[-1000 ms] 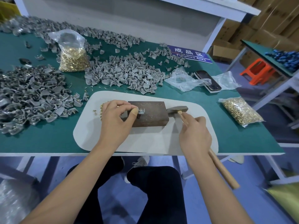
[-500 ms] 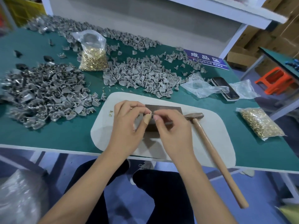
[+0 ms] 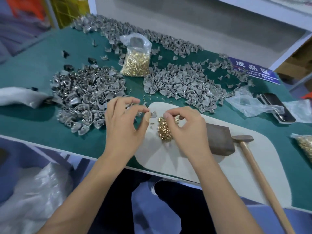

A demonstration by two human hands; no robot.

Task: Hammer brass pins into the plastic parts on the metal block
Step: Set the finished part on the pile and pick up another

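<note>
L hand (image 3: 124, 125) pinches a small grey plastic part (image 3: 153, 114) betw. thumb and forefinger, held just above the white mat (image 3: 263, 168). R hand (image 3: 186, 130) has fingers curled down over the loose heap of brass pins (image 3: 164, 128) on the mat, thumb and forefinger tips closed together at the heap's far edge; can't tell if a pin is actually caught betw. them. Both hands sit near the mat's left end, close together but not touching.

Just R of the R hand, the dark metal block (image 3: 219, 140) lies on the mat w/ nothing on its top. The hammer (image 3: 249, 154) lies beside it, head touching or just at the block's R side, wooden handle running toward the near table edge.

Farther out on the green table (image 3: 30, 73): a shiny grey parts pile (image 3: 84, 93) to the L, a matte grey parts pile (image 3: 185, 83) centre-R, and an upright clear bag of pins (image 3: 135, 61) betw. them. A phone (image 3: 276, 110) and crumpled plastic lie far R; a blue sign (image 3: 253, 70) at the back.
</note>
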